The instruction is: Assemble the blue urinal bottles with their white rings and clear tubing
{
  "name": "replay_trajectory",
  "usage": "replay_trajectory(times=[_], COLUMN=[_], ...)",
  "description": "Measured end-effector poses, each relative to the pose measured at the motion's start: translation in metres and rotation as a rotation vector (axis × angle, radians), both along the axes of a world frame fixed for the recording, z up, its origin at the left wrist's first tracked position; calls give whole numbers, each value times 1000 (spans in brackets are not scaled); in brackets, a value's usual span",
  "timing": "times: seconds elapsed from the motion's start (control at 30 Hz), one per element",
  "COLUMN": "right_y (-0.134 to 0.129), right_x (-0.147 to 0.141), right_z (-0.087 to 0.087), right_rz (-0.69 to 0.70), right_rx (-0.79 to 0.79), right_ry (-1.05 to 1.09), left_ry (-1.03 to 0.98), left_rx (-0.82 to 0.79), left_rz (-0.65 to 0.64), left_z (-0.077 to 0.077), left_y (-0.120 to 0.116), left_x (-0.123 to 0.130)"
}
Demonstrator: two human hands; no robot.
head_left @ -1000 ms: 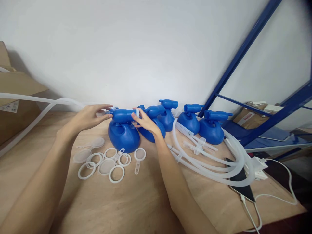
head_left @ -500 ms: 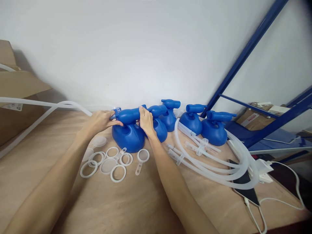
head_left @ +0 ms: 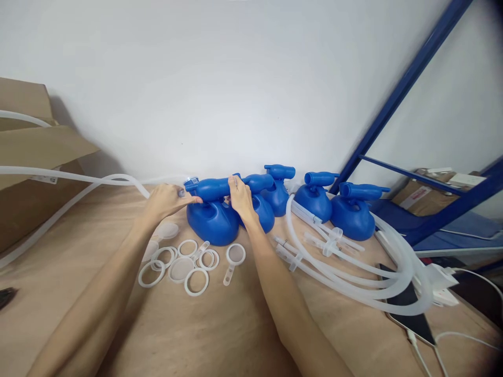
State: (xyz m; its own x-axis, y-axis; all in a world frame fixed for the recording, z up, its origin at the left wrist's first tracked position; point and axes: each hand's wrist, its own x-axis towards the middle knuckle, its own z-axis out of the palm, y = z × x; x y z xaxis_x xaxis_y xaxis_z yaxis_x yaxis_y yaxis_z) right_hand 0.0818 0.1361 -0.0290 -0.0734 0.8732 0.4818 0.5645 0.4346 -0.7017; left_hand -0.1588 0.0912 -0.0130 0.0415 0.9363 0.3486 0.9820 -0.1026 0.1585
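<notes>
A blue plastic bottle with a long sideways neck stands on the table in front of me. At the right end of that neck, my right hand is closed round it, thumb on top. My left hand is at the neck's left end, fingers bent round a clear plastic piece, its thumb stretched toward the neck. What this piece joins is mostly hidden by the hand. Below the bottle lie several white rings and mesh discs with handles, among them a strainer.
More blue bottles stand along the wall to the right. Coiled translucent tubing with clear clips lies before them, partly over a phone. A cardboard box with a long white tube is at the left; a blue metal rack rises at right.
My view has shifted slightly left, so everything sits further right in the picture. My left hand has drawn back a little from the neck's end; my right hand stays on the neck.
</notes>
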Motion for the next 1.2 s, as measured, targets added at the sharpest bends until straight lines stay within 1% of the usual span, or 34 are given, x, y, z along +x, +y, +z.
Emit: replay_trajectory(times=[0.07,0.1,0.17,0.23,0.27,0.33,0.4,0.43,0.5,0.6,0.7,0.77,0.87,0.93,1.07,1.13,1.2], right_y=[2,3,6,9,10,11,11,10,9,9,11,13,14,13,12,12,13], right_x=[2,3,4,4,4,3,1,0,-1,-2,0,1,3,3,4,6,6], right_z=[0,0,0,0,0,-1,-3,-4,-7,-11,-15,-15,-14,-12,-10,-10,-10], right_rz=[-6,-2,19,40,48,52,51,54,73,133,166,154,125,121,129,132,137], right_rx=[-44,-67,-107,-135,-148,-172,-184,-185,-185,-198,-208,-230,-257,-256,-274,-274,-272], right_ry=[-2,9,71,152,181,208,223,235,280,348,342,340,344,325,314,325,347], left_ry=[46,54,20,-18,-20,5,65,110,210,344,485,568,624,607,503,418,315], left_rx=[-75,-120,-201,-221,-190,-61,92,140,159,111,124,161,212,209,207,208,133], left_rz=[-18,-57,-143,-176,-161,-112,-118,-141,-212,-364,-533,-581,-573,-540,-424,-377,-374], left_z=[0,-1,-2,-4,-5,-7,-9,-10,-11,-11,-12,-13,-16,-17,-11,-6,-4], left_y=[3,5,9,12,13,15,17,20,30,51,72,81,87,87,85,85,86], left_x=[-4,-7,-16,-24,-27,-29,-25,-22,-14,-11,-20,-28,-32,-29,-22,-25,-33])
